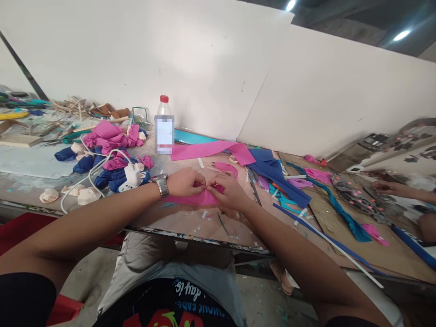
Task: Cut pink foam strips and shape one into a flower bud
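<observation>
Pink paper strip (pixel 197 198) lies flat near the front edge of the workbench (pixel 190 227), and both hands are on it. The left hand (pixel 185 181), with a wristwatch (pixel 161 185) on that wrist, and the right hand (pixel 229 190) meet fingertip to fingertip, pinching the upper edge of the strip right at the middle, looks like a small fold or pleat being pressed in. Judging from that, the trick here is probably keeping both pinches tight and close together so the crease stays sharp, with the rest of the strip held flat against the bench so it doesn't skew. Just left of the wrist sits a white glue gun (pixel 132 176) with its cord looping off toward the front-left edge, beside a heap of pink and blue paper roses (pixel 109 150). Behind the hands stands a plastic bottle (pixel 164 125) with a red cap, and a longer pink sheet (pixel 213 149) lies toward the back edge. Blue sheets (pixel 272 175) spread to the right; another person's hand (pixel 383 186) works at the far right end.
</observation>
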Demonstrator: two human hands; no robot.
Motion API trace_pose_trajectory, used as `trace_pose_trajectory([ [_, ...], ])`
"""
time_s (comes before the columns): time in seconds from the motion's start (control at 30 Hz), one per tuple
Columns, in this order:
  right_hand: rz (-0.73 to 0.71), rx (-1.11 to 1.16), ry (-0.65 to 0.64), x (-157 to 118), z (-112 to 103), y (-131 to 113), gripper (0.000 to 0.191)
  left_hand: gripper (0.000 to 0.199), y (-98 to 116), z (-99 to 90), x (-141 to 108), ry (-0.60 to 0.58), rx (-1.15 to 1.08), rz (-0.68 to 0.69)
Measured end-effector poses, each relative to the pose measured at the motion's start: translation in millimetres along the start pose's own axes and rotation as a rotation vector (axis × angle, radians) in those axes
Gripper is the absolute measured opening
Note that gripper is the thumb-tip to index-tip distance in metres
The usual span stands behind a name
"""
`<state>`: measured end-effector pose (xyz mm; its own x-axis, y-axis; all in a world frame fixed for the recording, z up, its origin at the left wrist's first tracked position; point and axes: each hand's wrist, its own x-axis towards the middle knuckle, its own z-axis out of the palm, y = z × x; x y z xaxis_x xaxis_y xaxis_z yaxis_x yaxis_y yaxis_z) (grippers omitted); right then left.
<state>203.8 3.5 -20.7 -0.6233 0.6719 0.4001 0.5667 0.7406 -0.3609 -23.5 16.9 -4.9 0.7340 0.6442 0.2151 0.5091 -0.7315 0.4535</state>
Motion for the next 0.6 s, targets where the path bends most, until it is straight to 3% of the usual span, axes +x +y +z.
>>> trace_pose_trajectory([
  [0.4, -0.026, -0.047, 0.03, 1, -5, -3, 0.008, 0.037, -6, 6.6, 3, -0.033, -0.034, 0.004],
  [0.5, -0.023, -0.065, 0.036, 1, -4, -1, 0.006, 0.033, -2, 4.8, 2, -0.02, 0.093, 0.002],
  [0.6, 0.003, -0.073, 0.039, 1, -3, 1, 0.005, 0.028, 3, 1.1, 1, -0.005, 0.359, 0.047],
])
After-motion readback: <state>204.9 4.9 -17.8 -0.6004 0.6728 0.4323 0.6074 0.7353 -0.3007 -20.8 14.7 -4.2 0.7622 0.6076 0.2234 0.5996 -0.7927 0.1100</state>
